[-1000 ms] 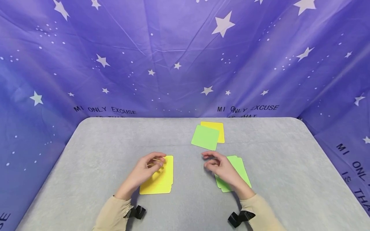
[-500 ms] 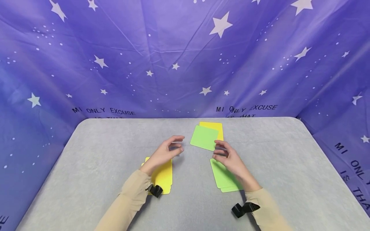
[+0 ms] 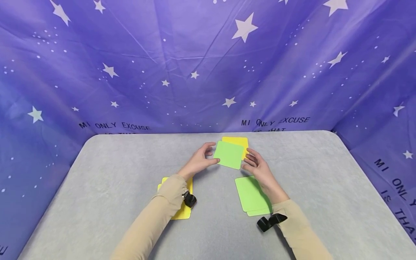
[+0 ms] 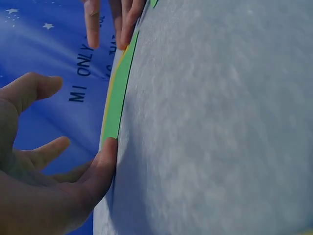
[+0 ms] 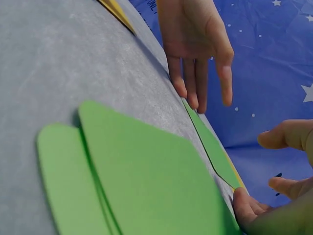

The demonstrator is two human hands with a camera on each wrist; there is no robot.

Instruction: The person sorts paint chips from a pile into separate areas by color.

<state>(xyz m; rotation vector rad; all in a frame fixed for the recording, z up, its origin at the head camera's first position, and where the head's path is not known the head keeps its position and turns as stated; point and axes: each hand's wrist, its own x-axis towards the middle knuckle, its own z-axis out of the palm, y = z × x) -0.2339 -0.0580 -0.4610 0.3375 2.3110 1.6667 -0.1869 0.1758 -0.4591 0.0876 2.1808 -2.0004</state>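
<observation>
A green square card (image 3: 229, 155) overlaps a yellow card (image 3: 235, 140) near the back of the table. My left hand (image 3: 200, 159) is at the green card's left side, its thumb at the lower left corner and fingers spread apart. At the right side my right hand (image 3: 258, 167) has its thumb by the card's lower right corner and its fingers beside the yellow card. Both cards lie between the hands. In the left wrist view the thumb tip meets the near edge of the green card (image 4: 117, 105).
A stack of green cards (image 3: 251, 195) lies at front right, partly under the right hand. Yellow cards (image 3: 186, 211) at front left are mostly covered by the left sleeve (image 3: 162, 206). The grey table (image 3: 107, 162) meets a purple star-patterned cloth (image 3: 182, 65) behind.
My left hand has moved forward and right from over the yellow cards to the green card. My right hand has shifted slightly forward and right to the card's other side. The cards stay in place.
</observation>
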